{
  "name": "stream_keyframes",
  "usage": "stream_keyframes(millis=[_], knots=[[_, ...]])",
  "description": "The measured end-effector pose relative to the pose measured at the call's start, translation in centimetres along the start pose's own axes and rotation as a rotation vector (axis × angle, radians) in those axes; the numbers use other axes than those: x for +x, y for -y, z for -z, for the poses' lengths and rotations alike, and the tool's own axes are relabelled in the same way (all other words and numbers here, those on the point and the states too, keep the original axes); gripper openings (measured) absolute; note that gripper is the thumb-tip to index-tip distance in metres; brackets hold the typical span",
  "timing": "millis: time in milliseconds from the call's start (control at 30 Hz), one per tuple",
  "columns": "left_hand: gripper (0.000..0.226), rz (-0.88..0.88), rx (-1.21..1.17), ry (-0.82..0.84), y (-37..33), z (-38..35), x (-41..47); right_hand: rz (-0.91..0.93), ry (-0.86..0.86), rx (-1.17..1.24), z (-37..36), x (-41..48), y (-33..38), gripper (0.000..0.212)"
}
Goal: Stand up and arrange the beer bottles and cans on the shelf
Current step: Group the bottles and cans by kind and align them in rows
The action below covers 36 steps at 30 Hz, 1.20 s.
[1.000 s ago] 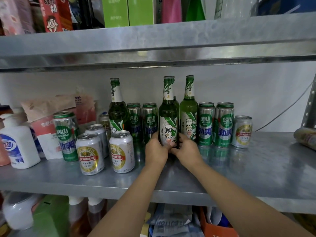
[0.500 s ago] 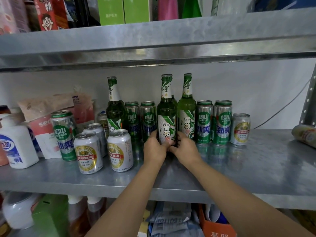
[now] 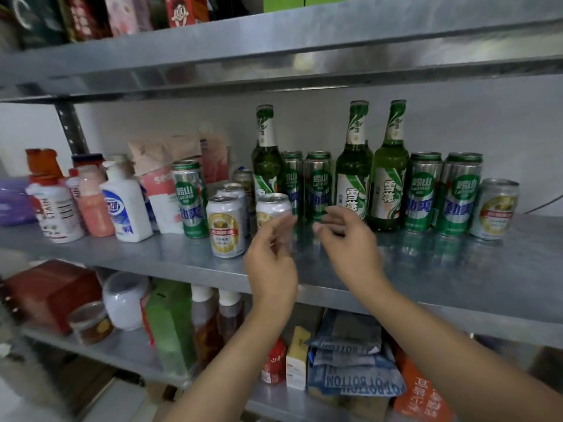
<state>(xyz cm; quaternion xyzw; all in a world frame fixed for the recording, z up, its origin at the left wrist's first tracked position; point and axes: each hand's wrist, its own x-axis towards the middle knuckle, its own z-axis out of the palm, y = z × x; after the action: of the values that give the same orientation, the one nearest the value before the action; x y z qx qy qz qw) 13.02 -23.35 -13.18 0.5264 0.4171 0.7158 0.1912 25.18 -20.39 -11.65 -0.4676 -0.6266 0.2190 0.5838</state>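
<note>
Both bare hands hovered in front of the grey metal middle shelf [image 3: 426,269], holding nothing. The left hand [image 3: 269,263] had its grip loosely wide, fingers curled and blurred, just in front of a short silver can with a gold emblem [image 3: 272,208]. The right hand [image 3: 350,239] was likewise loosely wide, its fingers [image 3: 332,222] pointing toward nine o'clock, clear of the bottles behind it.

At twelve o'clock from the right hand stood a tall green glass beer bottle with a white label [image 3: 353,178], upright, and just beside it at three o'clock a second green bottle of the same kind [image 3: 390,175]. A third green bottle [image 3: 266,159] stood upright farther toward nine o'clock, with two tall green-and-silver cans [image 3: 307,184] between it and the pair. Toward three o'clock of the pair stood two more tall green cans [image 3: 441,193], then a short silver and gold can [image 3: 496,208] at the row's end.

At nine o'clock from the left hand another short silver and gold can [image 3: 225,226] stood near the shelf's front, beside a lone tall green can [image 3: 190,199]. Farther that way were a white plastic pump bottle with a blue label [image 3: 125,205] and a pink bottle [image 3: 93,202].
</note>
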Motion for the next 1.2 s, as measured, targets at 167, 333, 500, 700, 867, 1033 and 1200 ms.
stream_keyframes(millis=[167, 333, 500, 700, 867, 1033, 1200], knots=[[0.052, 0.086, -0.032, -0.114, 0.5, 3.3, 0.9, 0.004, 0.100, -0.139, -5.4, -0.3, 1.7, 0.069], [0.051, 0.155, -0.048, -0.142, 1.2, 4.2, 1.1, -0.062, 0.043, -0.220, -8.0, 0.4, 1.3, 0.088], [0.056, 0.167, 0.026, -0.021, 1.1, 4.4, 1.3, -0.110, 0.055, -0.284, -9.3, 1.1, 1.2, 0.077], [0.060, 0.196, 0.093, 0.178, 0.8, 4.1, 1.1, -0.079, 0.117, -0.174, -5.2, 1.5, 1.3, 0.066], [0.063, 0.186, 0.061, 0.365, -1.5, -0.5, 0.5, -0.057, 0.153, -0.088, 1.7, 1.5, 2.3, 0.064], [0.058, 0.128, 0.081, 0.445, -3.8, -7.2, -0.8, -0.063, 0.125, -0.123, 9.6, 1.2, 2.2, 0.064], [0.051, 0.078, 0.124, 0.483, -5.3, -14.0, -3.5, -0.108, 0.069, -0.151, 17.0, 0.8, 1.1, 0.059]])
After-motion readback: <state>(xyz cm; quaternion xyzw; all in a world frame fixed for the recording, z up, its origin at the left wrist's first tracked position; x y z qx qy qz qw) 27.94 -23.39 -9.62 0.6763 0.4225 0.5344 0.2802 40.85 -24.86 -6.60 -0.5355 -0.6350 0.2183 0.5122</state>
